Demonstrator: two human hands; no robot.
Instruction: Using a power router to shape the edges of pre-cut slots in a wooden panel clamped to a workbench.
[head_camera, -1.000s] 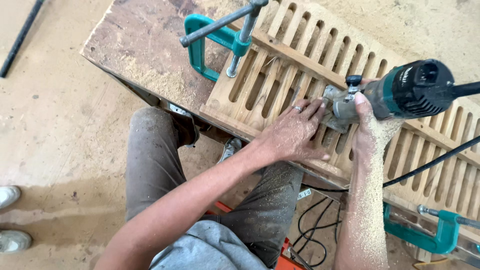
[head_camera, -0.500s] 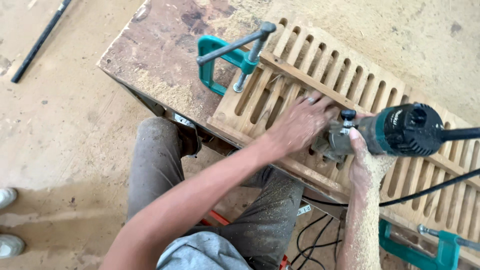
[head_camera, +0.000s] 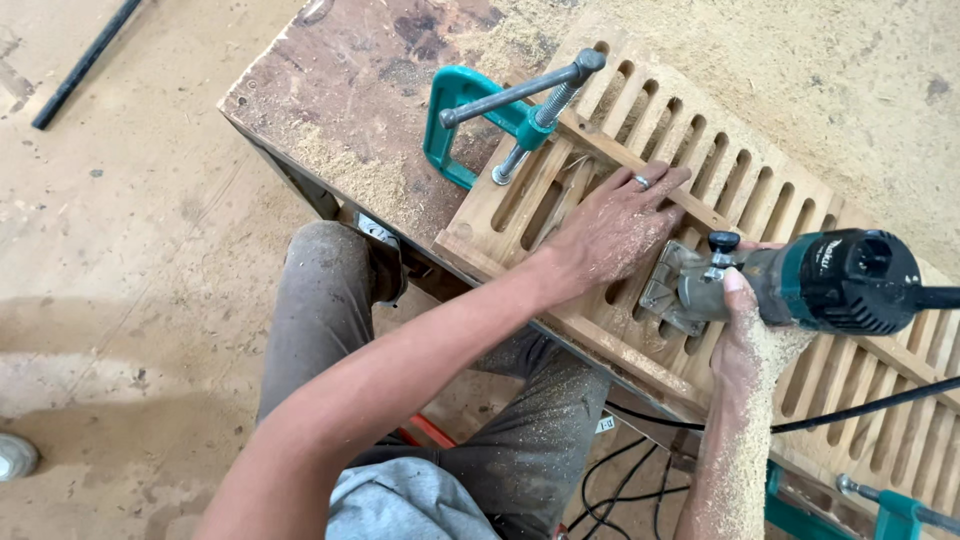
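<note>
Teal router (head_camera: 800, 285), gripped by my right hand (head_camera: 745, 335), has slid rightward; left hand (head_camera: 610, 235) still lies flat on panel (head_camera: 760, 190).

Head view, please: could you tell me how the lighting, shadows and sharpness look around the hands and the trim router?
In the head view, light is soft and even with no glare; the left hand and the right hand gripping the trim router look sharp, without motion blur; faint shadows sit in the slots of the slatted wooden panel; the teal clamp casts only a weak shadow on the workbench.
</note>
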